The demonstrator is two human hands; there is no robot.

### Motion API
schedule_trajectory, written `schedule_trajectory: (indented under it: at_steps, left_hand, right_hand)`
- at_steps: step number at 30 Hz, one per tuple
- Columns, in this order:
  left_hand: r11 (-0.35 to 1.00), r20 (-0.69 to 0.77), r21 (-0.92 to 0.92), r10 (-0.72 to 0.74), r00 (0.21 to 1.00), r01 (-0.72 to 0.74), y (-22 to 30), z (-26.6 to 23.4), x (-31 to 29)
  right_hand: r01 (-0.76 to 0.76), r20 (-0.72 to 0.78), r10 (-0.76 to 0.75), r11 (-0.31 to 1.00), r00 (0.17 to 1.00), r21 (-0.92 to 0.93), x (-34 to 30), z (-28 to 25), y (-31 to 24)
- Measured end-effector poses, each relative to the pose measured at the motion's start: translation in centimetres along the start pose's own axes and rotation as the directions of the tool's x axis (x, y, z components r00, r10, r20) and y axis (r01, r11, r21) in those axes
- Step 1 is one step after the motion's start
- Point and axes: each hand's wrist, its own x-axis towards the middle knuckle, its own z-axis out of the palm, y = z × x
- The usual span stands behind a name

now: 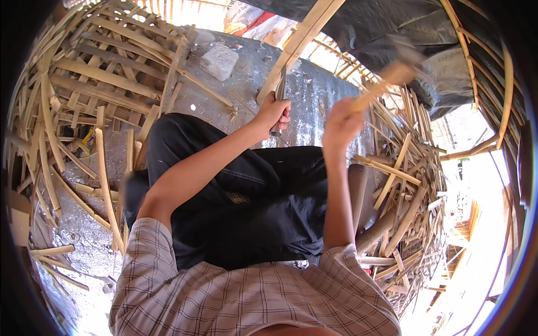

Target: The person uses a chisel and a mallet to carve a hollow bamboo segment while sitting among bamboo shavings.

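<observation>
My left hand [272,116] is closed round a metal chisel [282,87]. Its far end meets a pale wooden post [305,36], and its butt pokes out below my fist. I cannot tell whether the tip is in the wood or only against it. To the right, my right hand [343,124] is raised and wrapped round the wooden handle of a hammer [386,83]. The hammer's head is smeared by motion, up and to the right of the hand, apart from the chisel. My legs in dark trousers are folded beneath both forearms.
A pale stone block [219,61] lies on the grey ground left of the post. Split bamboo latticework [106,73] is at the left. Loose bamboo strips [400,224] are heaped at the right. Black plastic sheeting [392,22] hangs at the upper right.
</observation>
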Motion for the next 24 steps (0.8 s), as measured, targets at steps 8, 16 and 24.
schedule_trajectory:
  at_steps: [8, 16, 24]
  left_hand:
    - [0.997, -0.101, -0.08, 0.014, 0.995, -0.023, 0.9, -0.4, 0.3]
    - [0.998, -0.01, -0.063, 0.003, 1.0, -0.004, 0.8, -1.1, 0.6]
    - [1.0, -0.032, -0.007, 0.007, 0.999, -0.007, 0.6, 0.1, 0.2]
  right_hand:
    - [-0.423, 0.352, 0.585, 0.792, 0.73, -0.439, 0.9, -2.0, 1.6]
    - [-0.135, 0.14, 0.171, 0.963, 0.975, -0.235, 7.7, -7.5, -13.4]
    - [0.089, 0.145, -0.035, 0.919, 0.989, -0.385, 2.3, -1.2, -0.7]
